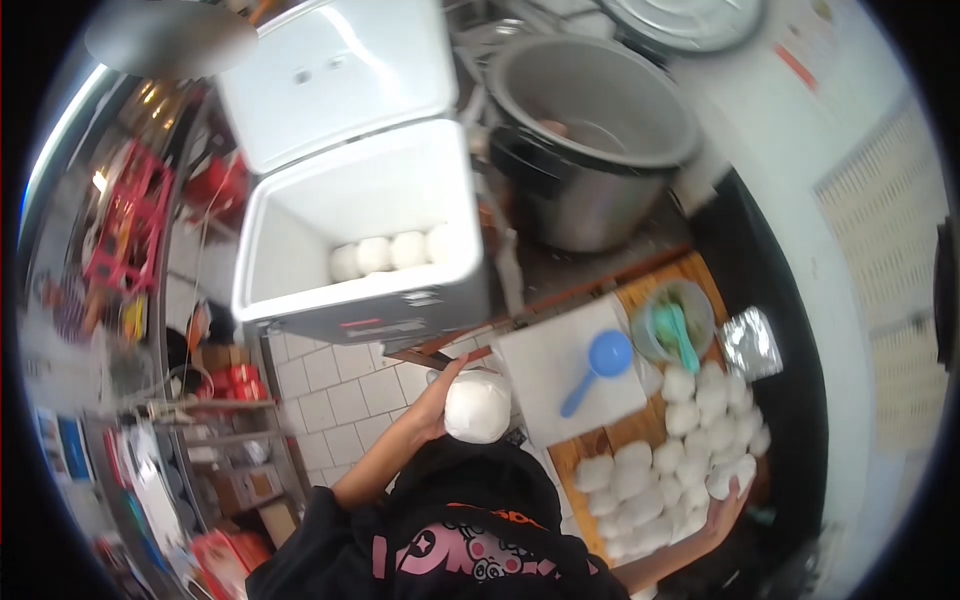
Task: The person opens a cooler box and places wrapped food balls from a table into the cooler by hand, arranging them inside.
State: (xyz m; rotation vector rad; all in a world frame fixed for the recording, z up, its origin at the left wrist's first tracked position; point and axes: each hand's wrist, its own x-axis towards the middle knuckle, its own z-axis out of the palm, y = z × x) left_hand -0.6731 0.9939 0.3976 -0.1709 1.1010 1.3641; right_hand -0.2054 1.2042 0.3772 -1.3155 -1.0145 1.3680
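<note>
My left hand [436,408] is wrapped round the side of a smooth white ball [478,405], held in front of my body. It has a glossy, wrapped-looking surface, and I cannot make out what is inside. At the lower right, the fingers of my right hand [722,515] close on another white ball [732,478] at the edge of a crowded group. Many similar white balls [632,472] lie packed together on a wooden board [592,443]. More white balls [374,254] sit in a row inside an open cooler box [350,205].
A blue scoop [609,354] lies on a white sheet [520,375]. Beside it stand a clear tub [645,330] with a teal spoon [682,335] and a foil packet [752,343]. Behind is a large open pot [600,190]. Shelving [225,440] with goods runs along the left; a person [72,308] is far left.
</note>
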